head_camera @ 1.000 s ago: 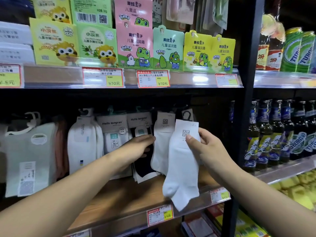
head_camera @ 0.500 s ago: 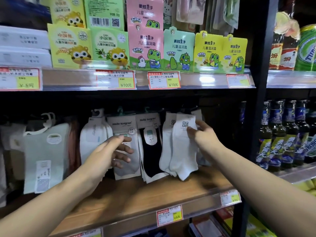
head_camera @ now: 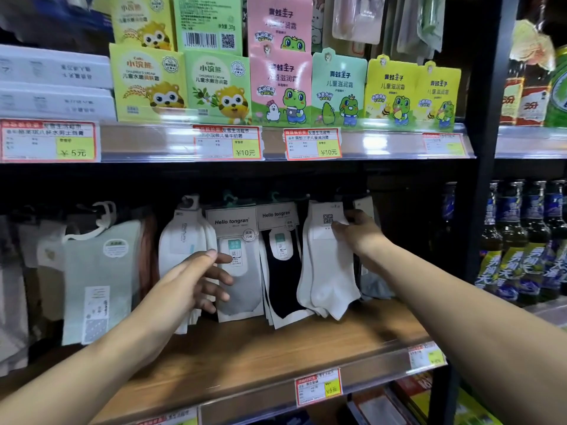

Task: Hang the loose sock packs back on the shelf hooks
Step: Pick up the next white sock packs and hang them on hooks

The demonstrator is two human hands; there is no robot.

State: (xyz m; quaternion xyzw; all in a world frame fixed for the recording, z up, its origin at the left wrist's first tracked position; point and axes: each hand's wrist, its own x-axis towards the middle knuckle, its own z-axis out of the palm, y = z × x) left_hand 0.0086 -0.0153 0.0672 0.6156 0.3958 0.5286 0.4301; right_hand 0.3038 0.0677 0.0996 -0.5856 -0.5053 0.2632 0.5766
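A white sock pack (head_camera: 329,265) hangs in the dark top of the middle shelf, in front of other white socks. My right hand (head_camera: 360,233) pinches its upper right part by the printed label. The hook above is hidden in shadow. My left hand (head_camera: 196,280) hovers with fingers spread in front of a grey "Hello tongran" sock pack (head_camera: 237,271) and holds nothing. A black sock pack (head_camera: 280,271) hangs between the grey one and the white one.
More sock packs (head_camera: 101,277) hang to the left. The wooden shelf board (head_camera: 276,348) lies below the socks. Cream sachets (head_camera: 288,87) stand on the shelf above. Beer bottles (head_camera: 527,240) fill the rack at right, beyond a black upright post (head_camera: 481,210).
My right hand has carried the white sock pack up and back, from out in front of the shelf to the row of hanging socks. My left hand has drawn back leftward from the black pack.
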